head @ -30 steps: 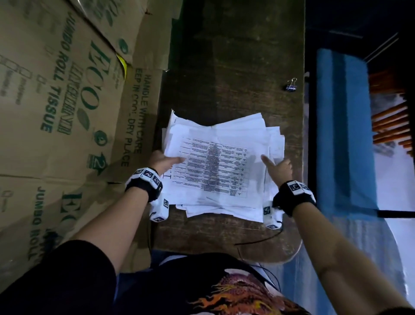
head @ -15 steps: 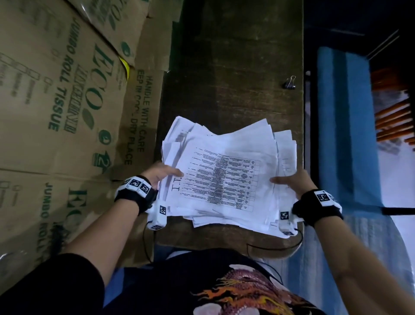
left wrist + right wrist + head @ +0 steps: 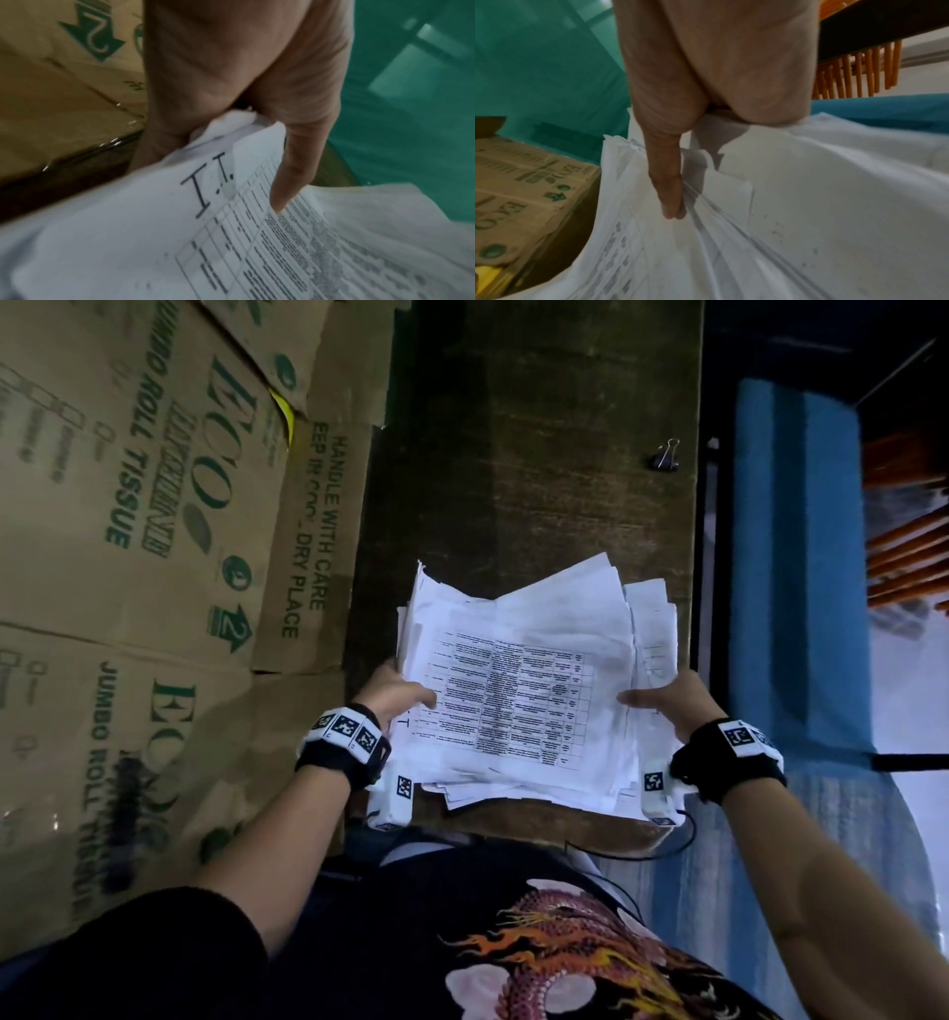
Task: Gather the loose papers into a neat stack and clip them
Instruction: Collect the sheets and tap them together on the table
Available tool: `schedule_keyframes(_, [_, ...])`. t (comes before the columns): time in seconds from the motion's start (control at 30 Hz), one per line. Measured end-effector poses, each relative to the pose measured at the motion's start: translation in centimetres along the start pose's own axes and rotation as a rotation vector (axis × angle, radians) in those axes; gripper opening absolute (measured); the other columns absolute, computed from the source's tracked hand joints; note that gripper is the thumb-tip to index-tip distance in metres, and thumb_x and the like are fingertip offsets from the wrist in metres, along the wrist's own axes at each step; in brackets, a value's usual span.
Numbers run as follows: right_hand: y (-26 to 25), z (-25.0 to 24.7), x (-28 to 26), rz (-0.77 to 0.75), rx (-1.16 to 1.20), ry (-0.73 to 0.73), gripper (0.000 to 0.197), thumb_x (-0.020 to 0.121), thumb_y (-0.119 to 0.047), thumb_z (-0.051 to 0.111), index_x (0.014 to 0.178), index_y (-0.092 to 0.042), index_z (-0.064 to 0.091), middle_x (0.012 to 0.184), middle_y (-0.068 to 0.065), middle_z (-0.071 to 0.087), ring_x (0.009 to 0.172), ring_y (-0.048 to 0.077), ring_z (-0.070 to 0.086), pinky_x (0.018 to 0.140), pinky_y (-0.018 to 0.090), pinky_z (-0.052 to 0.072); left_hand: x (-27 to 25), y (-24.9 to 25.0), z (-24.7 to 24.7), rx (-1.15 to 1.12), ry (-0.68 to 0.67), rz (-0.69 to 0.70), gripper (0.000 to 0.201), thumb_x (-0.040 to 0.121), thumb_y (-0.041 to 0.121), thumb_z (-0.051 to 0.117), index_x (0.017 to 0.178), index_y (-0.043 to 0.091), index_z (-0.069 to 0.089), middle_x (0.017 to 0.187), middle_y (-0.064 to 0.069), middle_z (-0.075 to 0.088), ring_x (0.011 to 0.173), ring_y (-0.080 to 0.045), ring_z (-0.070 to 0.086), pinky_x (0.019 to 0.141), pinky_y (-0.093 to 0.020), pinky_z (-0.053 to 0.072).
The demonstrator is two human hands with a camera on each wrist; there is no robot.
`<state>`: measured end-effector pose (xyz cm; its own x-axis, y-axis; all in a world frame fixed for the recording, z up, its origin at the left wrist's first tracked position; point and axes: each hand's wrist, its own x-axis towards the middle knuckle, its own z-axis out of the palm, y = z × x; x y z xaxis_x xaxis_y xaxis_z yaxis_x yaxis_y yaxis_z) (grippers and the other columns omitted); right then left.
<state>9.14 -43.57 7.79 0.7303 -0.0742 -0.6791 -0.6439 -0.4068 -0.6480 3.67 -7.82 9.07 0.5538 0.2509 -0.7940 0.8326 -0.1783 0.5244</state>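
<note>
An uneven stack of white printed papers (image 3: 529, 690) is held up over the near end of the dark wooden table (image 3: 539, 454), its far edge raised and sheets fanned out of line. My left hand (image 3: 398, 693) grips its left edge, thumb on the top sheet with the printed table (image 3: 257, 243), fingers hidden underneath. My right hand (image 3: 667, 701) grips the right edge the same way, thumb (image 3: 670, 182) pressing the sheets (image 3: 808, 203). A black binder clip (image 3: 666, 457) lies on the table far right, near the edge.
Brown cardboard boxes (image 3: 128, 531) printed with green lettering stand against the table's left side. A blue padded surface (image 3: 801, 567) runs along the right. A thin black cable (image 3: 631, 852) hangs at the table's near edge.
The stack lay flat with both hands pressing its sides. Both hands have since closed round its edges and lifted it, tilting the far edge upward.
</note>
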Motion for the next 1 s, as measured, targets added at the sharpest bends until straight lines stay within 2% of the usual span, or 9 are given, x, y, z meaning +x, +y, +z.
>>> schedule_keyframes(0.23, [1.1, -0.2, -1.9, -0.121, 0.126, -0.013, 0.045, 0.061, 0.012, 0.08, 0.104, 0.007, 0.066, 0.098, 0.02, 0.072, 0.089, 0.035, 0.071, 0.083, 0.049, 0.057, -0.9, -2.8, 0.6, -0.097, 0.026, -0.021, 0.057, 0.069, -0.008, 0.072, 0.122, 0.003, 0.055, 0.115, -0.008, 0.065, 0.098, -0.021, 0.058, 0.083, -0.026, 0.043])
schedule_keyframes(0.33, [0.1, -0.8, -2.7, -0.213, 0.208, 0.001, 0.041, 0.061, 0.013, 0.08, 0.1, 0.01, 0.066, 0.098, 0.023, 0.071, 0.085, 0.034, 0.071, 0.078, 0.047, 0.058, -0.8, -3.5, 0.0, -0.154, 0.061, -0.061, 0.045, 0.071, 0.005, 0.078, 0.111, 0.002, 0.058, 0.106, -0.003, 0.059, 0.102, -0.019, 0.055, 0.082, -0.026, 0.04])
schedule_keyframes(0.43, [-1.3, -1.6, -3.3, -0.308, 0.263, -0.002, 0.038, 0.061, 0.015, 0.078, 0.097, 0.011, 0.067, 0.094, 0.021, 0.07, 0.084, 0.03, 0.068, 0.08, 0.045, 0.058, -0.1, -4.1, -1.1, -0.27, -0.04, -0.053, 0.069, 0.048, 0.029, 0.093, 0.105, 0.0, 0.066, 0.113, -0.008, 0.066, 0.108, -0.021, 0.061, 0.095, -0.032, 0.046])
schedule_keyframes(0.57, [-3.6, -2.5, -3.6, -0.41, 0.33, -0.013, 0.047, 0.059, 0.017, 0.077, 0.104, 0.009, 0.066, 0.092, 0.008, 0.074, 0.084, 0.025, 0.069, 0.077, 0.036, 0.055, 0.5, -3.0, -2.1, -0.403, -0.148, 0.007, 0.056, 0.06, 0.027, 0.089, 0.109, 0.008, 0.07, 0.119, -0.009, 0.067, 0.112, -0.024, 0.061, 0.107, -0.043, 0.039])
schedule_keyframes(0.63, [-5.1, -2.8, -3.4, -0.464, 0.346, 0.001, 0.055, 0.061, 0.017, 0.077, 0.113, 0.01, 0.06, 0.101, 0.014, 0.072, 0.088, 0.026, 0.07, 0.078, 0.037, 0.054, 0.7, -1.4, -2.0, -0.417, -0.074, 0.06, 0.06, 0.049, 0.035, 0.089, 0.102, 0.013, 0.073, 0.112, -0.008, 0.07, 0.106, -0.025, 0.063, 0.098, -0.042, 0.045])
schedule_keyframes(0.73, [-7.8, -2.8, -2.7, -0.573, 0.396, -0.012, 0.08, 0.067, 0.02, 0.073, 0.137, -0.001, 0.04, 0.127, 0.019, 0.06, 0.107, 0.03, 0.066, 0.083, 0.04, 0.057, -0.2, 2.4, -2.0, -0.456, 0.211, 0.135, 0.026, 0.061, 0.03, 0.087, 0.077, 0.015, 0.071, 0.093, -0.013, 0.071, 0.053, -0.015, 0.064, 0.052, -0.029, 0.05])
schedule_keyframes(0.8, [-9.4, -2.7, -2.5, -0.597, 0.41, 0.054, 0.072, 0.068, 0.013, 0.077, 0.132, 0.002, 0.046, 0.122, 0.016, 0.065, 0.106, 0.031, 0.066, 0.086, 0.043, 0.056, -0.6, 4.4, -2.2, -0.524, 0.31, 0.237, 0.019, 0.069, 0.023, 0.084, 0.074, 0.011, 0.07, 0.083, -0.008, 0.068, 0.039, -0.009, 0.059, 0.035, -0.021, 0.044])
schedule_keyframes(0.93, [-10.6, -2.7, -2.5, -0.662, 0.415, 0.212, 0.043, 0.067, 0.001, 0.083, 0.106, -0.005, 0.066, 0.097, -0.005, 0.074, 0.09, 0.009, 0.069, 0.08, 0.027, 0.055, -2.1, 6.6, -2.9, -0.649, 0.44, 0.516, 0.026, 0.069, 0.013, 0.084, 0.09, 0.005, 0.071, 0.088, 0.001, 0.07, 0.067, -0.001, 0.067, 0.058, -0.018, 0.054])
schedule_keyframes(1.0, [-10.0, -2.9, -2.7, -0.637, 0.402, 0.233, 0.046, 0.063, -0.008, 0.085, 0.103, -0.01, 0.062, 0.093, -0.01, 0.073, 0.085, -0.006, 0.066, 0.076, 0.014, 0.052, -2.3, 6.1, -3.3, -0.591, 0.406, 0.535, 0.022, 0.071, 0.012, 0.083, 0.083, 0.023, 0.067, 0.088, 0.012, 0.066, 0.072, 0.004, 0.063, 0.071, -0.024, 0.054])
